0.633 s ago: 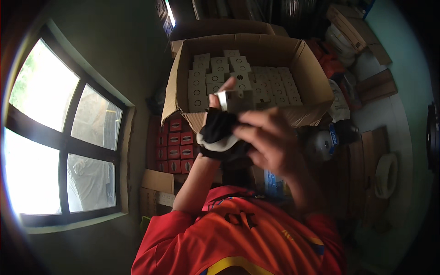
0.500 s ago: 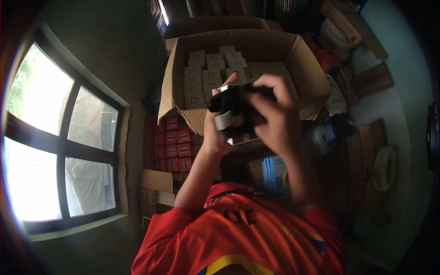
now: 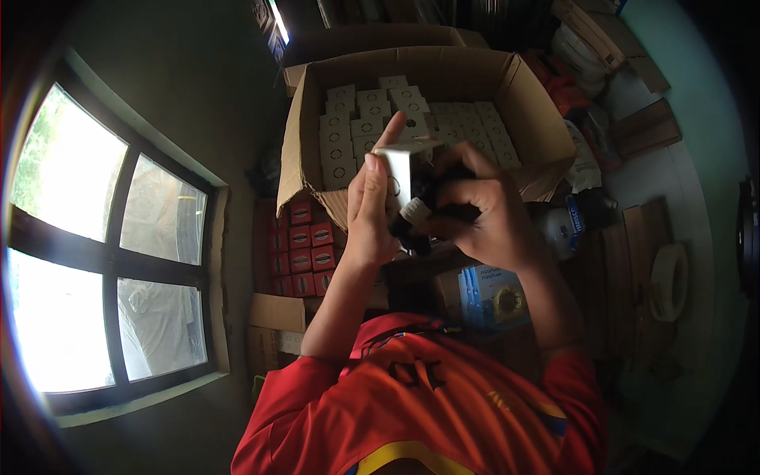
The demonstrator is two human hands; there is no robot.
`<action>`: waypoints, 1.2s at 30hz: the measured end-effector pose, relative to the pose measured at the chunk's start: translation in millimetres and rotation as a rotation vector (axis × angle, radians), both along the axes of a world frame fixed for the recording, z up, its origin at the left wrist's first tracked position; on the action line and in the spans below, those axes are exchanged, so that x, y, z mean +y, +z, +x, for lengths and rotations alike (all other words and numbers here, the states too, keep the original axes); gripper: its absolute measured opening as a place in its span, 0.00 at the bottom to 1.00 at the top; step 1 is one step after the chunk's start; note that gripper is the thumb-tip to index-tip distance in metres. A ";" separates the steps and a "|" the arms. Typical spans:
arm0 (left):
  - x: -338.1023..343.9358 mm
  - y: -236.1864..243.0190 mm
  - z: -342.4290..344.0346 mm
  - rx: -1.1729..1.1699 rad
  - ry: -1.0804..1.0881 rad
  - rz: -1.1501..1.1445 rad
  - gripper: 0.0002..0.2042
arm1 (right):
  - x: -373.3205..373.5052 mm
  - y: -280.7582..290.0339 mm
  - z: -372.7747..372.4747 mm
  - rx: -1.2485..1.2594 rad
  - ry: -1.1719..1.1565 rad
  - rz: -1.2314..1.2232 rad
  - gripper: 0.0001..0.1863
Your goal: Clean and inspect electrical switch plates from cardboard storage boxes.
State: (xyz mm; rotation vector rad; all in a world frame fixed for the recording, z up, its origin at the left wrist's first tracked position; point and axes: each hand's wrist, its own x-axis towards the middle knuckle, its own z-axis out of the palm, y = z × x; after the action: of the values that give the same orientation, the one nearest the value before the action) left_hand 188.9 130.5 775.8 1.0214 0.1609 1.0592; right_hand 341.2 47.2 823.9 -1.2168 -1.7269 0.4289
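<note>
A person's left hand (image 3: 374, 210) gripping a white box (image 3: 400, 178), the right hand (image 3: 492, 212) curled around black cloth (image 3: 455, 172) at this box, near side of a cardboard carton (image 3: 524, 111) with pale boxes (image 3: 337, 154) inside

The person has two hands, one left hand (image 3: 370, 212) and one right hand (image 3: 500, 220), with one white box (image 3: 400, 176) and one dark bundle (image 3: 426, 190) between them. One large open carton (image 3: 540, 119) holds at least a dozen pale boxes (image 3: 335, 136); at least seven red boxes (image 3: 301, 262) show; one window (image 3: 111, 253) has four panes (image 3: 71, 154).
</note>
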 end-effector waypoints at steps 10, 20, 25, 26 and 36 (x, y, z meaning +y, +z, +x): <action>-14.9 -1.0 12.2 0.099 0.009 -0.054 0.31 | 3.2 9.3 -3.1 -0.398 -0.363 0.491 0.15; -5.6 21.9 5.5 0.042 0.172 0.102 0.30 | -26.0 -0.3 -15.9 -0.274 -0.301 0.108 0.29; -6.0 17.7 6.8 0.044 0.152 0.106 0.30 | -16.3 4.3 -11.1 -0.278 -0.421 0.284 0.25; -6.7 16.3 4.9 0.099 0.097 0.120 0.30 | -12.6 5.7 -10.4 -0.309 -0.478 0.355 0.22; 10.2 11.5 -9.0 -0.081 -0.065 -0.192 0.31 | -10.9 20.3 -20.8 -0.234 -0.058 0.140 0.33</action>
State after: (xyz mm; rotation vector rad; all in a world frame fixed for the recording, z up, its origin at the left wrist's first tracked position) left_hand 179.9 140.6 787.3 0.8047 0.1588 1.0041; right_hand 320.3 36.3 844.1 -1.2505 -1.8791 0.1320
